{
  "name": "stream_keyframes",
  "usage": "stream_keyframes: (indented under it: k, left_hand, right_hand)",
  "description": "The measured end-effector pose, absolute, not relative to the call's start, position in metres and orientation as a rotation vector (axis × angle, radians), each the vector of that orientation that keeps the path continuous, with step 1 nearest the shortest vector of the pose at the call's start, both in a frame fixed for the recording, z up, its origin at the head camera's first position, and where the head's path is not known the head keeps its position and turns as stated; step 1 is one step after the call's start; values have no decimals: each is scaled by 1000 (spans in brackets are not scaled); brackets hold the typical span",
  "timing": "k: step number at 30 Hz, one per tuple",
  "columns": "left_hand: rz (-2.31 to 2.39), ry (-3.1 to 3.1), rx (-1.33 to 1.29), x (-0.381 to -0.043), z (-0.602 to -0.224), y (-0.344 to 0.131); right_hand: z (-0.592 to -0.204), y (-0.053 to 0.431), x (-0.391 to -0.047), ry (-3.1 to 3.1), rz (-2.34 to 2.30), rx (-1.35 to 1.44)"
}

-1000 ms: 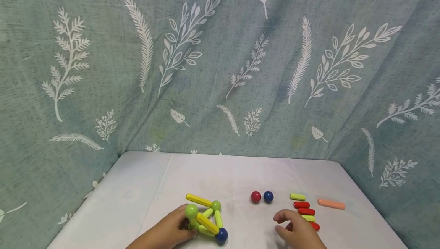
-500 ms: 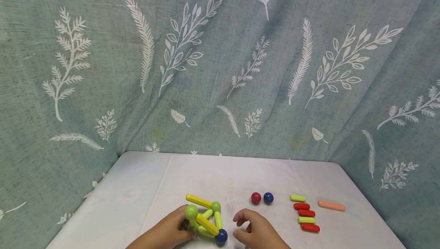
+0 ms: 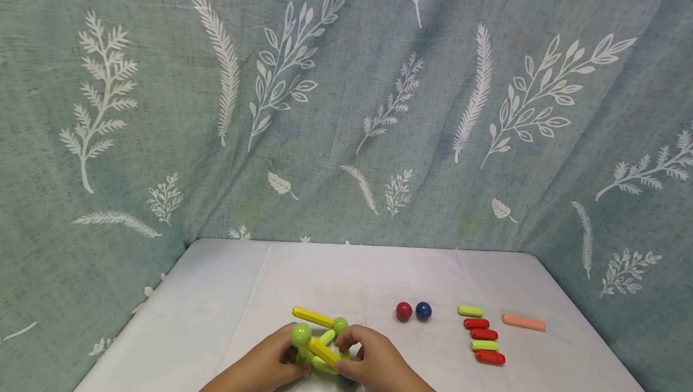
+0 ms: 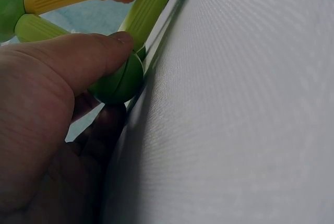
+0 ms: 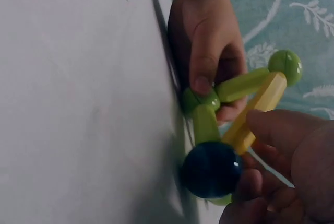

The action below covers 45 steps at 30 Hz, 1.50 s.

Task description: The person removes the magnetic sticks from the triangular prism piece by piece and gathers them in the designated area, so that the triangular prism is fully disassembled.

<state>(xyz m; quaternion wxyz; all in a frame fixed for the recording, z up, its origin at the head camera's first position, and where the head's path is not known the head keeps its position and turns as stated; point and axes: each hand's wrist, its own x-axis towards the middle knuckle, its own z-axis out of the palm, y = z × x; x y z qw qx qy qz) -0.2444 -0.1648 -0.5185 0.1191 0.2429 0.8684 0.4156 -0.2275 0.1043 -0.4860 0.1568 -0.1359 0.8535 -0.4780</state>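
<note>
The frame of joined rods and balls (image 3: 327,336) stood between my hands. My left hand (image 3: 275,353) pinched its low green ball (image 4: 117,84), while my right hand (image 3: 373,359) was curled about a slanting yellow rod (image 3: 323,353), thumb against it, fingers just beside a dark blue ball (image 5: 211,169). Another yellow rod (image 3: 313,317) extended ahead of my left hand. Forward and right of my right hand lay a red ball (image 3: 403,311) and a second blue ball (image 3: 424,311); farther right, an orange rod (image 3: 523,322).
</note>
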Motion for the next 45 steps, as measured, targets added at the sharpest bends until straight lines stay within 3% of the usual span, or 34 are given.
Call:
stream_keyframes:
  k: [30,45]
  left_hand:
    - [1328,2447,778,-245,-518,-162]
    - [1325,2441,767,-244,-517,-163]
  right_hand:
    - [-491,98,-225,2551,-1197,-557]
    - [-493,102,-226,2488,-1325,-429]
